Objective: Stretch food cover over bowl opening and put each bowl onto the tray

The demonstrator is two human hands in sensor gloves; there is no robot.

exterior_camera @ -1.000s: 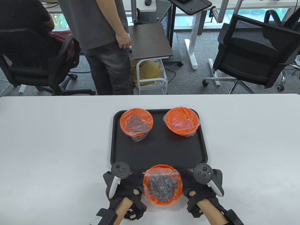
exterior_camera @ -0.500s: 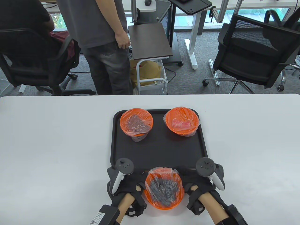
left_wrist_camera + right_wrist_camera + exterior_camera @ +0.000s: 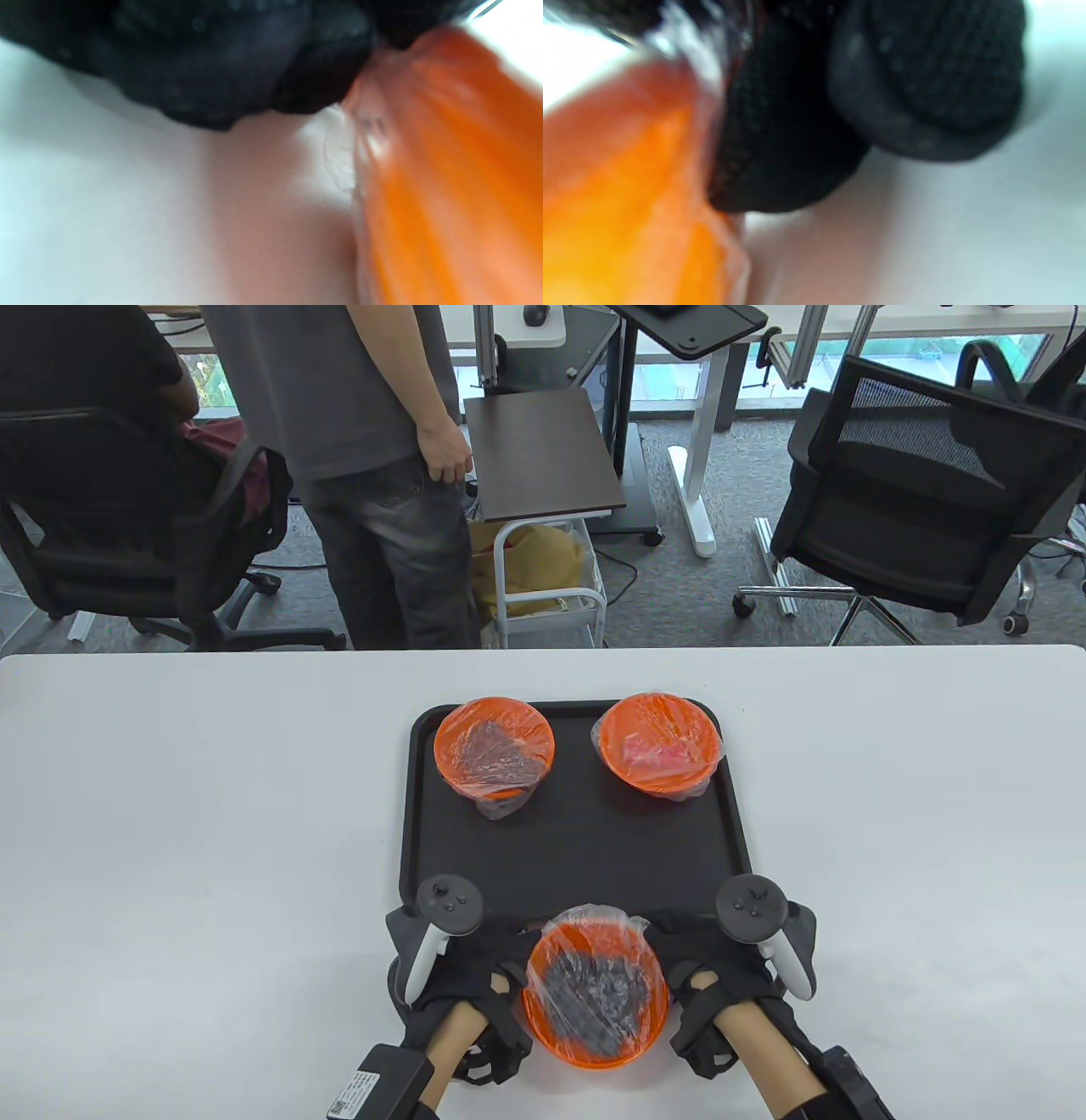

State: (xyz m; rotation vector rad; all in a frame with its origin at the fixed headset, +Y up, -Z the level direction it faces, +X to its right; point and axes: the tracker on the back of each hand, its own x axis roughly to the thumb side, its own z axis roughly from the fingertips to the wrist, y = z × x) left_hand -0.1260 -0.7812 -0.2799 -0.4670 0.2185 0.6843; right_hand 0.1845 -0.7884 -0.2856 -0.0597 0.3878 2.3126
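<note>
Bowl (image 3: 594,993) gripped between my left hand (image 3: 471,976) and right hand (image 3: 713,971), cover (image 3: 594,929) stretched on; 2 covered bowls on tray (image 3: 577,857).

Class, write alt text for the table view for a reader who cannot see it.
Two gloved hands, left hand and right hand, hold a film-covered orange bowl on the white table, just short of a black tray. Two covered bowls sit at the tray's far end.

the clear cover (image 3: 594,937) now stretches over the whole near bowl (image 3: 594,994), and both hands (image 3: 475,976) sit closer in.
</note>
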